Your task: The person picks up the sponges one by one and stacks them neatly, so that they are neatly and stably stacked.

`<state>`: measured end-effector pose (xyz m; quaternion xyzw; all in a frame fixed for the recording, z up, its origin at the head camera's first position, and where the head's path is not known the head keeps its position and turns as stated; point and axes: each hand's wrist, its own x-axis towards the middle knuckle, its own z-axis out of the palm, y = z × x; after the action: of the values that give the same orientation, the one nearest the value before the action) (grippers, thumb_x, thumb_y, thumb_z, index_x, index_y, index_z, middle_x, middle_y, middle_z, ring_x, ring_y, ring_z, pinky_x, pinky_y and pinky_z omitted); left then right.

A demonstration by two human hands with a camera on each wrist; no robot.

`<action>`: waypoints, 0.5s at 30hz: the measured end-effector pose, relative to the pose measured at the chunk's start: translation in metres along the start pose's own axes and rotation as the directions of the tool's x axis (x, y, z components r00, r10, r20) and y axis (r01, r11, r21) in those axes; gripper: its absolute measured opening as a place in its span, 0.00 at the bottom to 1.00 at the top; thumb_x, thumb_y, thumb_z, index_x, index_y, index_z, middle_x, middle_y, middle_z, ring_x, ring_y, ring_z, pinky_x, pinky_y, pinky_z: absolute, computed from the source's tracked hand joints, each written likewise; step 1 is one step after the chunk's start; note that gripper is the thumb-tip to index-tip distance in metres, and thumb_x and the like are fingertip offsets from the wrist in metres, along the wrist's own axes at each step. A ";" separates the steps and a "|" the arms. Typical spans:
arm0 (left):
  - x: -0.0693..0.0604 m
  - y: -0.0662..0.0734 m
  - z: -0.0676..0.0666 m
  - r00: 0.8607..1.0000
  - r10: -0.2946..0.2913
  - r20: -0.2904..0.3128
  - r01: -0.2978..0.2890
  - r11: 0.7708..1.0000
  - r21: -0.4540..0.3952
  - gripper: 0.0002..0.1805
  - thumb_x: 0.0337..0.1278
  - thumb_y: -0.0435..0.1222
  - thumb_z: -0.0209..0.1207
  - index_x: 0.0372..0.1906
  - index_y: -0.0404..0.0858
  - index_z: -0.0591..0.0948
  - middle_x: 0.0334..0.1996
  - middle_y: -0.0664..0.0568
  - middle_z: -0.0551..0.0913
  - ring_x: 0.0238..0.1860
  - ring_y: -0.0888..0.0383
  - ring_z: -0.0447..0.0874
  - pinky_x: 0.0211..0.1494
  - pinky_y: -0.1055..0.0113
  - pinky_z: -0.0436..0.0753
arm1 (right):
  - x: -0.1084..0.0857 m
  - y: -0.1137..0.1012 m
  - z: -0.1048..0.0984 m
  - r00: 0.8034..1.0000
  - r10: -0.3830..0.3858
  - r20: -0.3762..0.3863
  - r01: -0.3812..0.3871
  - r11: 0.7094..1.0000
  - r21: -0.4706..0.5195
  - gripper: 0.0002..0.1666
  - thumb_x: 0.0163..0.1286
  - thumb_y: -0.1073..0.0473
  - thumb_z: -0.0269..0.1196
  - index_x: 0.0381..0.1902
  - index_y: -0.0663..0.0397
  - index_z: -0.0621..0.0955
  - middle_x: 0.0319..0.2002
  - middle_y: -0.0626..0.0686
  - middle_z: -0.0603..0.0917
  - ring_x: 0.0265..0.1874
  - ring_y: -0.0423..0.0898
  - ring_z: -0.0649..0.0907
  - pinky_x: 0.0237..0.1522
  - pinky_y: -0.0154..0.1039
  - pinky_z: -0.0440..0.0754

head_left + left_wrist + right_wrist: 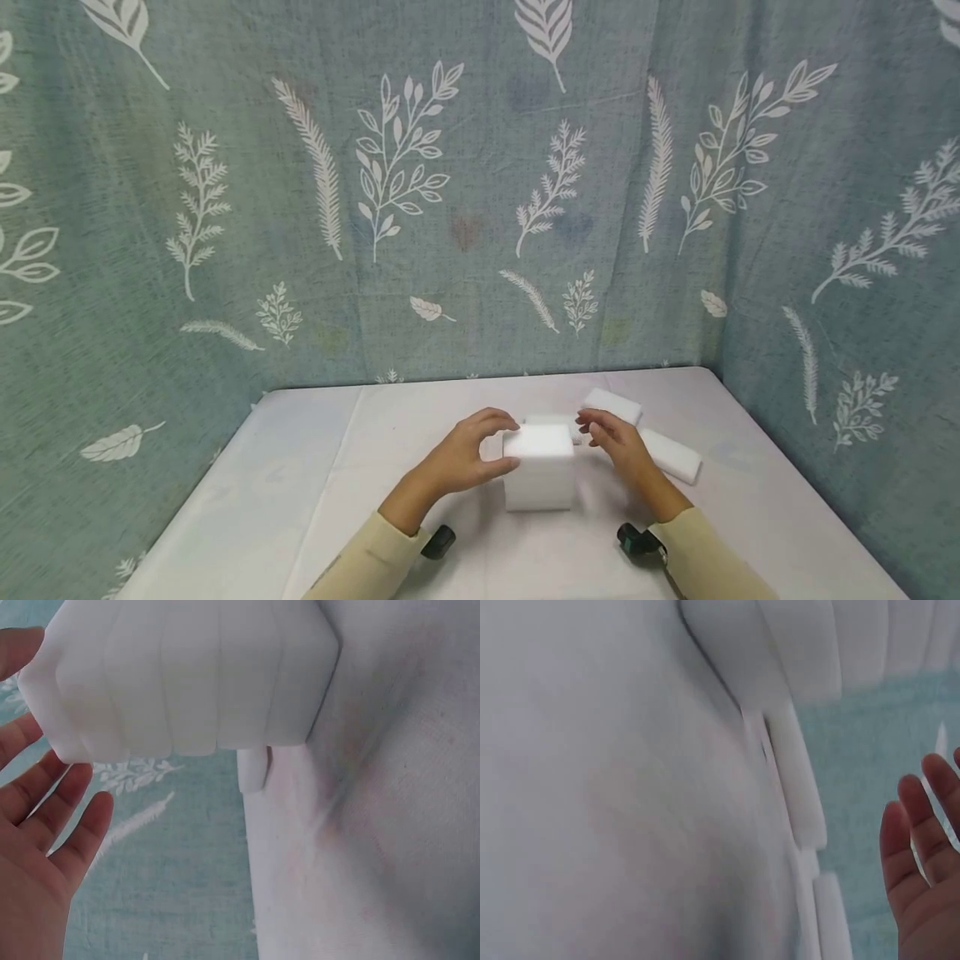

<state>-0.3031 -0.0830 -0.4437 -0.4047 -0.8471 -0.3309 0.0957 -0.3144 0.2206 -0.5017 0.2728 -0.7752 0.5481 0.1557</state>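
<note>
A stack of several white slabs (538,483) stands upright on the table, its layers visible in the left wrist view (191,682). My left hand (459,457) is at the stack's upper left, thumb by the front edge and fingers by the back. In the left wrist view, the fingers of that hand (41,840) are spread and lightly bent, with tips at the top slab's edge. My right hand (621,443) hovers to the right of the stack, apart from it and holding nothing; its fingers look relaxed in the right wrist view (930,877).
Behind the stack lies a partly hidden white slab (557,419). Two more white slabs lie to the right, one farther back (617,406) and one nearer (671,456) beside my right hand. A leaf-patterned green curtain (465,183) hangs around the white-covered table (300,467).
</note>
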 end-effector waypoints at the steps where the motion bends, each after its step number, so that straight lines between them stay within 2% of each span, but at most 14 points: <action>1: 0.000 -0.001 0.001 1.000 -0.004 -0.008 0.004 1.000 -0.011 0.23 0.56 0.48 0.67 0.55 0.46 0.79 0.56 0.60 0.75 0.58 0.62 0.73 0.59 0.60 0.75 | 0.002 0.002 -0.002 0.999 0.046 -0.018 -0.047 0.998 -0.040 0.19 0.74 0.62 0.56 0.59 0.66 0.76 0.50 0.63 0.81 0.48 0.57 0.80 0.44 0.41 0.81; 4: -0.001 -0.002 0.002 1.000 -0.013 -0.024 0.012 0.999 -0.035 0.22 0.57 0.49 0.66 0.55 0.47 0.79 0.55 0.62 0.75 0.57 0.63 0.73 0.56 0.62 0.77 | 0.010 0.009 -0.005 0.981 0.186 -0.055 -0.192 0.972 -0.139 0.24 0.67 0.55 0.66 0.59 0.59 0.78 0.52 0.54 0.82 0.52 0.51 0.79 0.48 0.42 0.80; 7: -0.002 -0.003 0.004 0.999 -0.013 -0.030 0.012 0.999 -0.044 0.22 0.57 0.49 0.66 0.54 0.46 0.79 0.55 0.62 0.76 0.57 0.63 0.73 0.56 0.62 0.77 | 0.018 0.017 -0.003 0.962 0.269 -0.051 -0.273 0.936 -0.223 0.27 0.61 0.55 0.71 0.58 0.55 0.79 0.53 0.52 0.81 0.53 0.52 0.78 0.50 0.46 0.79; 12: -0.001 -0.003 0.004 0.999 -0.010 -0.042 0.008 0.998 -0.056 0.22 0.56 0.48 0.67 0.54 0.46 0.79 0.54 0.62 0.76 0.56 0.63 0.73 0.55 0.63 0.77 | 0.033 0.025 0.005 0.952 0.307 0.005 -0.285 0.889 -0.358 0.28 0.58 0.57 0.72 0.57 0.51 0.80 0.57 0.51 0.79 0.54 0.55 0.78 0.52 0.51 0.77; 15: 0.001 -0.003 0.004 0.999 -0.010 -0.047 0.007 0.998 -0.067 0.22 0.56 0.48 0.67 0.54 0.46 0.79 0.54 0.62 0.76 0.57 0.63 0.73 0.55 0.63 0.77 | 0.041 0.028 0.010 0.949 0.313 0.027 -0.278 0.878 -0.390 0.29 0.57 0.58 0.72 0.57 0.51 0.80 0.59 0.53 0.77 0.57 0.56 0.76 0.55 0.53 0.76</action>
<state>-0.3055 -0.0811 -0.4479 -0.3962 -0.8348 -0.3687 0.1007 -0.3630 0.2083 -0.5044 0.1400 -0.9055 0.3914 0.0854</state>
